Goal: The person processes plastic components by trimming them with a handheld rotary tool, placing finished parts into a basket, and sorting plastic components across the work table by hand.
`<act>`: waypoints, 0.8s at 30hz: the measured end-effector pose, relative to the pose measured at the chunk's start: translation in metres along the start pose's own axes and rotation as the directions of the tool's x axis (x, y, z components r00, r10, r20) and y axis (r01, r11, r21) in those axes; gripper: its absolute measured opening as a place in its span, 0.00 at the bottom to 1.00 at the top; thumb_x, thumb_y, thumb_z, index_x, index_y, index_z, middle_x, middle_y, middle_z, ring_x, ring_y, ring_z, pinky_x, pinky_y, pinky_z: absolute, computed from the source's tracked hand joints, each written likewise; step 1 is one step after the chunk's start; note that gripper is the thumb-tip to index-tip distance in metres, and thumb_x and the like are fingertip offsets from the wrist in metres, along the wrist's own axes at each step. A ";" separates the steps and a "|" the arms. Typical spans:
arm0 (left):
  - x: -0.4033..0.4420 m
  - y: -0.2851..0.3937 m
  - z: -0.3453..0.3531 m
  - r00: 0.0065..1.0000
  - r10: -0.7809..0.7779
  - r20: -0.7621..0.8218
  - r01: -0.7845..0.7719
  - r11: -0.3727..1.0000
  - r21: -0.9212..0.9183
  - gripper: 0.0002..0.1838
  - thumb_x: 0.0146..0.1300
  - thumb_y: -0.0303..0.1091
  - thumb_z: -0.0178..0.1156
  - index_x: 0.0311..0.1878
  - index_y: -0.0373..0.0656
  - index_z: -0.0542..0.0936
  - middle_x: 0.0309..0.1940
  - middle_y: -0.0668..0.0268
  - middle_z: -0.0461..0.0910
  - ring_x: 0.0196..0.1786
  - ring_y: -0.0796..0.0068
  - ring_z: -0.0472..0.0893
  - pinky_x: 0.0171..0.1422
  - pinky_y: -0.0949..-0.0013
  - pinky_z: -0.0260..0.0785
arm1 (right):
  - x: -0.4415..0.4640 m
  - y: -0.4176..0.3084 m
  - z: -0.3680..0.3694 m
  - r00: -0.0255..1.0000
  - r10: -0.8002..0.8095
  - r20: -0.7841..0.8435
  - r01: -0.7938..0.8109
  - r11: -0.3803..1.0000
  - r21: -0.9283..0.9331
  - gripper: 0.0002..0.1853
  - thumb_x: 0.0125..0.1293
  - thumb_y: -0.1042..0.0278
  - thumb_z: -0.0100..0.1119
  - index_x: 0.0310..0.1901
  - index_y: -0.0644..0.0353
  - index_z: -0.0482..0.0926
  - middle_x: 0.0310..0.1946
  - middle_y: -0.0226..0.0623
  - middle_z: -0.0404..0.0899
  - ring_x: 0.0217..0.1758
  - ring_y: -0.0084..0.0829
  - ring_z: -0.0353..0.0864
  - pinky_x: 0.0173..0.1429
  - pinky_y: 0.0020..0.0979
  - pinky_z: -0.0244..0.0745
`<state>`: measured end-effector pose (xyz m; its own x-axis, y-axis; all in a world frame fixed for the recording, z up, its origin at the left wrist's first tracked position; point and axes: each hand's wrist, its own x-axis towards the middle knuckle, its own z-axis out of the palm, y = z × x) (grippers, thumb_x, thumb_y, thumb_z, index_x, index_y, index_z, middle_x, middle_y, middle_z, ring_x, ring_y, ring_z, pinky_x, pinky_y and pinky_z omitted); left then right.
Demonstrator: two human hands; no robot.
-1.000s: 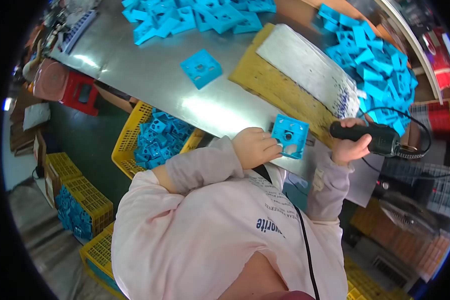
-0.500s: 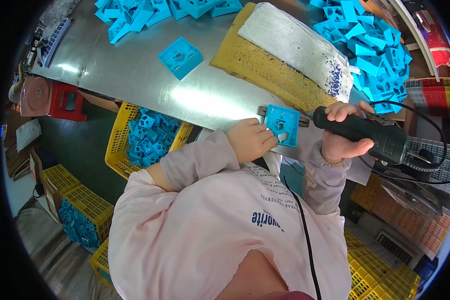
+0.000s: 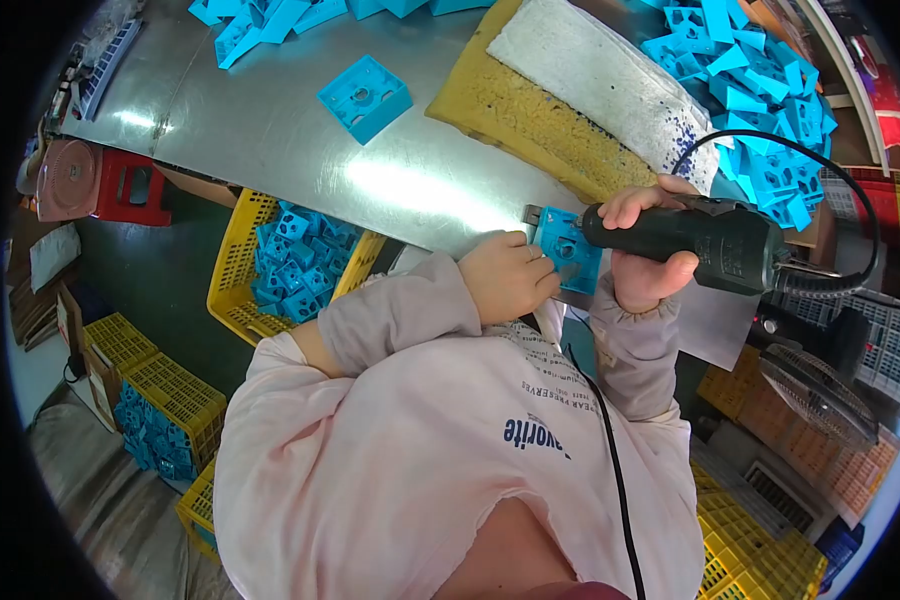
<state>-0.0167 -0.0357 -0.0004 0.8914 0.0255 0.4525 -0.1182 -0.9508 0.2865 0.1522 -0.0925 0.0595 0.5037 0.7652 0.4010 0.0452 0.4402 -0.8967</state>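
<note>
A blue square plastic box [image 3: 566,243] sits at the near edge of the metal table, its open side facing up. My left hand [image 3: 511,279] is closed at the box's left side, with a ring on one finger and the fingertips at its near corner. In my right hand [image 3: 642,246] is a black corded electric screwdriver [image 3: 715,243], held nearly level. Its nose is over the right part of the box; the tip is hidden from me. Another blue box [image 3: 364,98] lies alone farther back on the table.
Behind the work, a white cloth [image 3: 600,75] with small dark bits lies on a yellow pad [image 3: 515,100]. Blue boxes are heaped at the right [image 3: 770,110]. A yellow crate [image 3: 228,265] of blue parts stands below the table edge at left. The black cord [image 3: 873,200] loops at right.
The electric screwdriver has moved left in my right hand, and its nose has come over the blue box. My left hand has stayed at the box.
</note>
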 end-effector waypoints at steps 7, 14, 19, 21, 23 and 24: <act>0.015 -0.014 -0.015 0.907 -0.384 -0.172 0.325 0.900 -0.291 0.41 0.39 0.45 0.77 0.57 0.39 0.71 0.49 0.55 0.75 0.54 0.55 0.76 0.62 0.56 0.65 | 0.000 0.001 0.000 1.000 0.001 0.019 -0.002 1.000 0.024 0.49 0.57 0.21 0.51 0.61 0.64 0.62 0.28 0.36 0.73 0.28 0.32 0.73 0.39 0.37 0.71; 0.012 -0.027 0.003 0.904 -0.409 -0.123 0.335 0.858 -0.390 0.45 0.37 0.46 0.78 0.58 0.38 0.69 0.50 0.53 0.74 0.56 0.51 0.74 0.65 0.54 0.63 | 0.003 0.007 0.001 0.991 -0.113 0.068 0.101 0.982 0.157 0.48 0.58 0.19 0.48 0.61 0.62 0.64 0.27 0.37 0.73 0.27 0.33 0.73 0.37 0.37 0.71; 0.012 -0.027 0.001 0.899 -0.423 -0.115 0.347 0.847 -0.403 0.42 0.37 0.46 0.78 0.56 0.39 0.71 0.49 0.55 0.75 0.54 0.52 0.75 0.63 0.54 0.64 | 0.004 0.010 0.009 0.996 -0.082 0.045 0.074 0.987 0.143 0.49 0.58 0.18 0.46 0.61 0.62 0.64 0.26 0.36 0.73 0.26 0.33 0.72 0.36 0.37 0.71; 0.012 -0.028 0.002 0.896 -0.427 -0.122 0.347 0.845 -0.407 0.42 0.37 0.46 0.77 0.56 0.39 0.71 0.48 0.55 0.75 0.54 0.52 0.75 0.63 0.54 0.65 | 0.006 0.012 0.007 0.995 -0.084 0.062 0.076 0.990 0.120 0.49 0.58 0.18 0.45 0.61 0.62 0.64 0.26 0.36 0.73 0.26 0.33 0.72 0.36 0.37 0.71; 0.012 -0.028 0.000 0.897 -0.426 -0.116 0.348 0.844 -0.409 0.41 0.38 0.47 0.77 0.56 0.39 0.71 0.48 0.55 0.75 0.54 0.52 0.75 0.63 0.54 0.65 | 0.006 0.012 0.006 0.995 -0.082 0.061 0.074 0.990 0.116 0.49 0.58 0.18 0.45 0.61 0.62 0.64 0.26 0.37 0.73 0.26 0.33 0.72 0.36 0.38 0.71; 0.012 -0.028 0.000 0.898 -0.425 -0.113 0.347 0.843 -0.411 0.41 0.38 0.47 0.77 0.56 0.39 0.71 0.48 0.55 0.75 0.53 0.52 0.75 0.63 0.54 0.65 | 0.006 0.012 0.005 0.995 -0.081 0.059 0.074 0.991 0.113 0.49 0.58 0.18 0.45 0.61 0.62 0.64 0.26 0.37 0.73 0.26 0.33 0.72 0.36 0.38 0.71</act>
<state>-0.0026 -0.0083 -0.0029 0.8018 0.4613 0.3799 0.0300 -0.6660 0.7454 0.1518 -0.0809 0.0523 0.4466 0.7533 0.4828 -0.0157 0.5461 -0.8376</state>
